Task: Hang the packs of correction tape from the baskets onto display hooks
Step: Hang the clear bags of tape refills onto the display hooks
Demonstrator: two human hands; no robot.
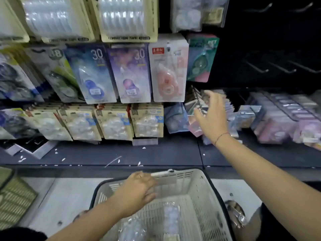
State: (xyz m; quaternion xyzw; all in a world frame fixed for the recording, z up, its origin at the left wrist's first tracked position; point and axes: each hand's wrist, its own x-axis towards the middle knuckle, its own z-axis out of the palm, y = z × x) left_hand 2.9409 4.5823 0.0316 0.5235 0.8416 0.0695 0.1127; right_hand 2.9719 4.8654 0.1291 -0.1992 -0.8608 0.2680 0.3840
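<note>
L hand is held over the far end of the basket, fingers loosely bent, w/ nothing seen in its grasp. R hand is stretched out to the row of hung packs at lower R. Its fingers are spread wide & nothing is gripped; whether the packs are actually touched can't be told. The packs of correction tape to be hung are found in the basket bottom, clear blisters piled loosely.

Risks, as judged:
- The hung row is seen fanned & tilted, so front packs could be slid off the peg end onto the shelf by a push from the spread fingers.
- If the basket is reached into w/o being looked at, two slick blisters may be lifted together & one dropped.
- A card could be torn at the hang-hole if it is forced past a missed hook tip.
- The bare hooks at upper R are set against a dark, poorly lit panel, so aim may be misjudged.
- Many diff. products are hung close by, so a pack may be put on the wrong peg.
</note>
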